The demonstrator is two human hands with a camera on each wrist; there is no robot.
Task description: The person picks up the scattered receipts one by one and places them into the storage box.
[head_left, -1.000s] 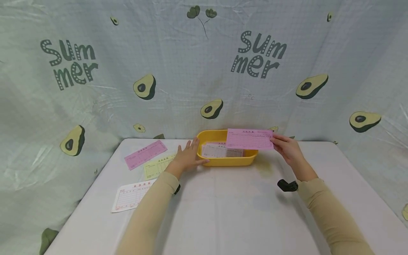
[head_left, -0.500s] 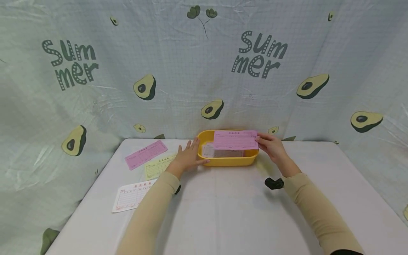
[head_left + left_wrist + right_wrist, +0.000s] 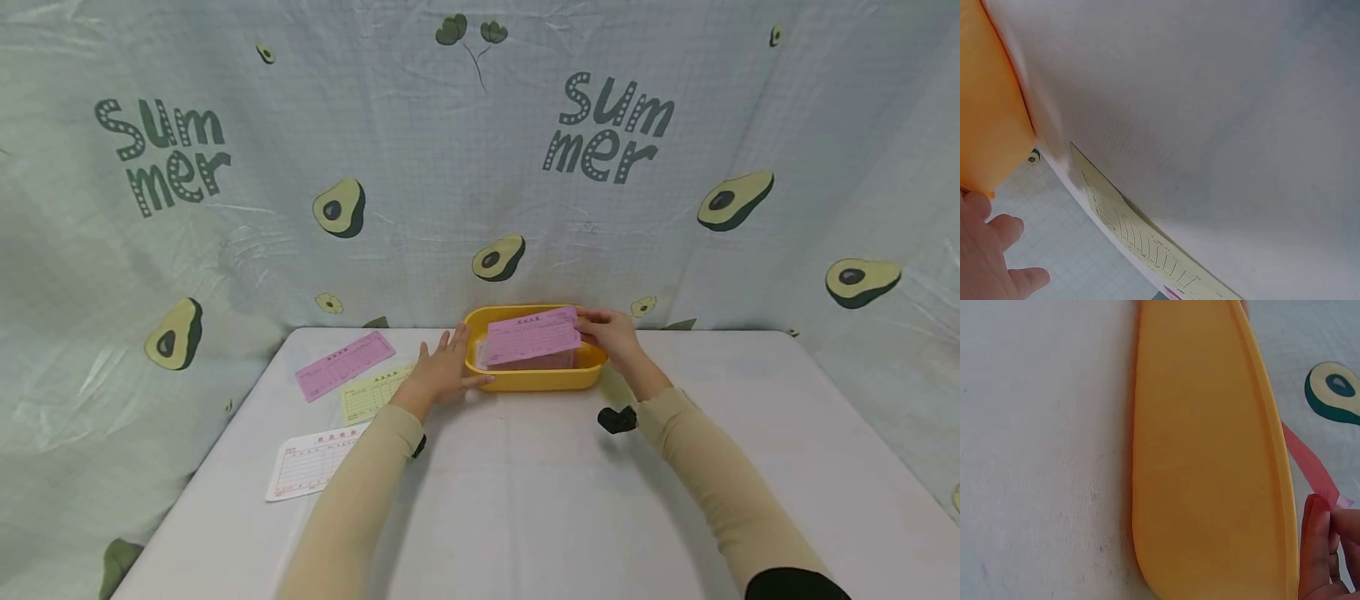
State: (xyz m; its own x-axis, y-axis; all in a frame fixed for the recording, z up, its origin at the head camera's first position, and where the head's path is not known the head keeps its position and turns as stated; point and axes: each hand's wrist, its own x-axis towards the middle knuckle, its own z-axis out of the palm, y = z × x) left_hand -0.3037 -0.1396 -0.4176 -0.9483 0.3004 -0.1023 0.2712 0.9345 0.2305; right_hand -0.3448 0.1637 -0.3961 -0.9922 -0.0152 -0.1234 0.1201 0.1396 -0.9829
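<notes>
A yellow plastic tray [image 3: 536,381] stands at the back of the table with printed slips lying in it. My right hand [image 3: 611,336] pinches the right end of a pink receipt slip [image 3: 534,335], which is tilted over the tray, its left end lower. In the right wrist view the pinched slip [image 3: 1313,464] shows behind the tray wall [image 3: 1210,456]. My left hand [image 3: 441,372] rests at the tray's left end, fingers spread and straight, thumb along the front wall. The slips inside are mostly covered by the held one.
Left of the tray lie a pink slip [image 3: 345,365], a yellow slip [image 3: 372,395] partly behind the left hand, and a white receipt pad [image 3: 311,462] partly covered by the left sleeve. A printed avocado curtain [image 3: 420,167] hangs directly behind the table's back edge.
My right hand has moved left with the pink slip, carrying it from the tray's right side to over its middle. The slip has tilted. My left hand stays at the tray.
</notes>
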